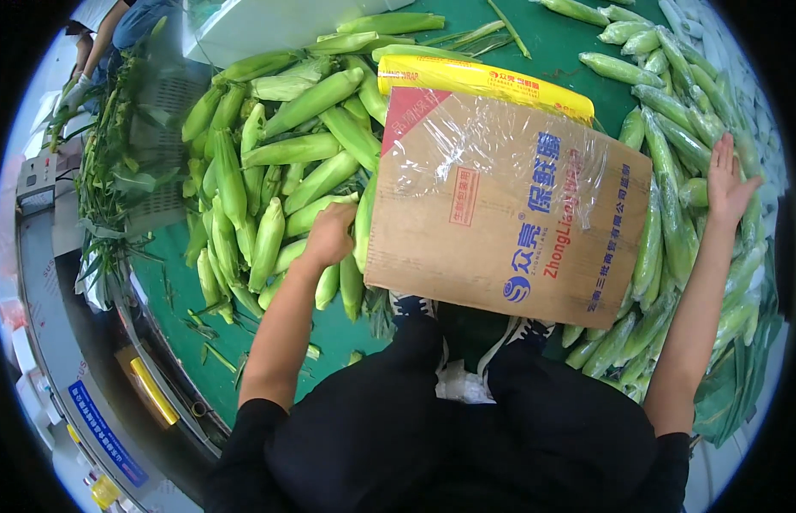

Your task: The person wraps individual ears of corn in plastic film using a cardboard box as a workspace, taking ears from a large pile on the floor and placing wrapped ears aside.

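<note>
My left hand, its fingers curled, is at the right side of a pile of unwrapped corn ears in green husks. One husked ear lies between that hand and the cardboard box; the fingertips are hidden, so a grip cannot be made out. My right hand is spread flat, thumb out, over a heap of film-wrapped corn ears. Between my arms sits the cardboard box, with clear film across its top and printed writing. A yellow roll of cling wrap lies along its far edge.
A green floor covering bears scraps of husk. A white container stands at the far side. On the left are a perforated crate, leafy stalks and a metal machine. Another person's gloved hand holds stalks.
</note>
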Available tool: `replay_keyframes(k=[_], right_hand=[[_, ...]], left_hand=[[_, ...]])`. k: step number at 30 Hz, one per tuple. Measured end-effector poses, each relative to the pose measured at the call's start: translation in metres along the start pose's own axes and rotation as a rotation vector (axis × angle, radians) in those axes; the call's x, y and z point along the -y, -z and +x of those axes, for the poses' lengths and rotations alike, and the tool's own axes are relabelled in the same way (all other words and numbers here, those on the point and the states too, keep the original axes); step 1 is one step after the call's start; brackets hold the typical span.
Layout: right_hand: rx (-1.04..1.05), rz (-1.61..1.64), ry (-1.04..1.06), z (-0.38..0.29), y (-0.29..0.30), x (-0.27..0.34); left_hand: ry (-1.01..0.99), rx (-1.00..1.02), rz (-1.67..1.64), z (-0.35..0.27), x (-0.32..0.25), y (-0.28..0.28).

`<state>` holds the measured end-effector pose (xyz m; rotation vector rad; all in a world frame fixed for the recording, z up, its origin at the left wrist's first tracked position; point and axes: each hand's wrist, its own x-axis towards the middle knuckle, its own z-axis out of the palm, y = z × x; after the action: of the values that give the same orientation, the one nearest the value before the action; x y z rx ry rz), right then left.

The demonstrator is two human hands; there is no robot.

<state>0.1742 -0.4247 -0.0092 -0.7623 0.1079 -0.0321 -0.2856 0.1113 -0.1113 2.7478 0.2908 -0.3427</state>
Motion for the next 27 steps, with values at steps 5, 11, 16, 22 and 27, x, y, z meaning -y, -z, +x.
replay_keyframes(k=[5,11,16,22,27], right_hand=[[0.105,-1.046,-0.249,-0.125,-0.023,-0.062],[0.444,-2.001,-0.107,-0.201,-0.074,-0.098],[0.556,-2.100,0.167,-0.204,-0.076,-0.122],[0.596,-1.815,-0.130,-0.215,-0.074,-0.116],[0.154,-0.239,-0.247,-0.210,-0.055,-0.124]], left_hand=[[0.367,0.010,-0.907,-0.006,0.007,-0.039],[0.785,-0.210,-1.094,-0.039,-0.057,-0.023],[0.266,-0.660,-1.332,-0.017,-0.088,0.078],[-0.398,-0.333,-0.212,0.113,-0.189,0.135],[-0.441,-0.239,-0.161,0.133,-0.186,0.102]])
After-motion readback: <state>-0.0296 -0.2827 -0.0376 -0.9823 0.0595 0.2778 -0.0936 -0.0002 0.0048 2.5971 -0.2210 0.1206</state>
